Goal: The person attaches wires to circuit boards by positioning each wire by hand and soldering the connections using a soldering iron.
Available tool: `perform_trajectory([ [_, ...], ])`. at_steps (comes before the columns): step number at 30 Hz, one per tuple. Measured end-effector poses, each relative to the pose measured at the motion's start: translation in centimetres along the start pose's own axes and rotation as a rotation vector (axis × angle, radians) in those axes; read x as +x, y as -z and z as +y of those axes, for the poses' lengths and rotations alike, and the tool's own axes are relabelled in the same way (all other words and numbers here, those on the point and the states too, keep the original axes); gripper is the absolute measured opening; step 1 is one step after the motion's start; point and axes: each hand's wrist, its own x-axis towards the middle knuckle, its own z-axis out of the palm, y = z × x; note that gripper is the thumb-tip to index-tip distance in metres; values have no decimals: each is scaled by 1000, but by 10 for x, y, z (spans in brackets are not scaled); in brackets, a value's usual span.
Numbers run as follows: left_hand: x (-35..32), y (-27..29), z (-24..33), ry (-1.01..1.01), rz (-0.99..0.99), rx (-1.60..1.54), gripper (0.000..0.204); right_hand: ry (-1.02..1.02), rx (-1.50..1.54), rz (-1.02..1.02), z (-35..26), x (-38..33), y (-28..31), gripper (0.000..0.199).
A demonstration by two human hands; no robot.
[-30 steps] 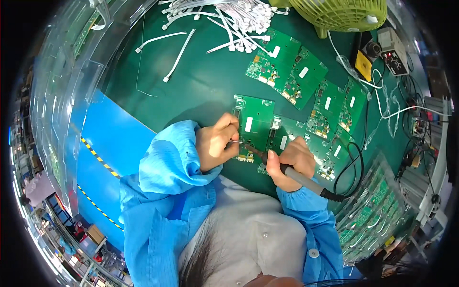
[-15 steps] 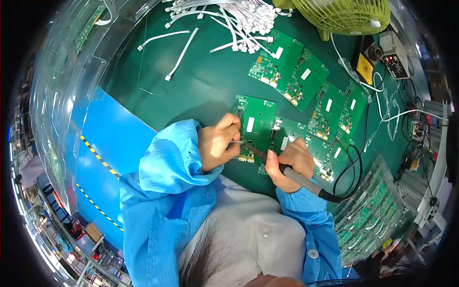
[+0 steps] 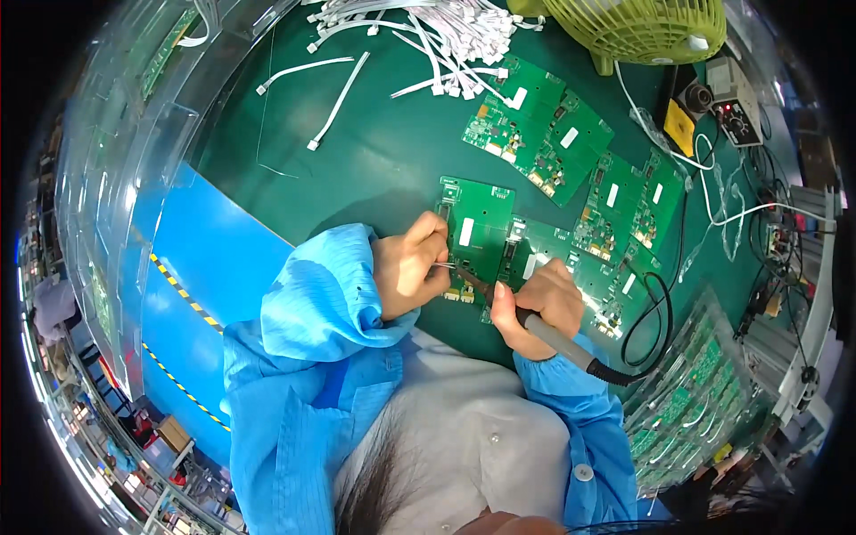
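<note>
My right hand [image 3: 546,308] grips a soldering iron [image 3: 559,341] with a grey handle, its tip pointing left and down at a green circuit board [image 3: 489,214]. Pinched in the fingers of my left hand [image 3: 412,267] is a thin silvery solder wire [image 3: 445,264]. Wire and iron tip come close together over the board's lower left part; whether they touch is too small to tell. That board lies flat before me, a white label at its middle. Just right of it, partly behind my right hand, lies another circuit board [image 3: 546,239].
More circuit boards [image 3: 571,156] overlap toward the upper right. White connector cables [image 3: 464,36] are heaped at the back, near a green fan [image 3: 642,31]. A soldering station [image 3: 736,107] stands far right. Boards in clear trays [image 3: 695,392] lie at lower right; the iron's black cord [image 3: 669,321] loops nearby.
The soldering iron and my right hand have shifted very slightly left and down. My left hand stays nearly in place with the solder wire.
</note>
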Motion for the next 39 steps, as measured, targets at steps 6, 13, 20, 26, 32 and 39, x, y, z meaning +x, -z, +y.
perform_trajectory([
  [6,0,0,0,6,-4,3,9,-19,9,42,-7,1,7,25],
  [13,0,-1,1,20,5,14,9,-114,157,229,-9,1,16,22],
  [20,-1,3,-2,27,-10,-56,9,-191,248,210,-4,-1,22,16],
  [26,-2,11,-13,-5,-43,-258,9,-255,309,306,-3,-3,21,12],
  [32,-5,17,-17,-5,-70,-353,7,-301,258,281,-1,-6,16,12],
  [39,-6,15,-19,-65,-39,-362,5,-314,234,255,-2,-7,15,13],
])
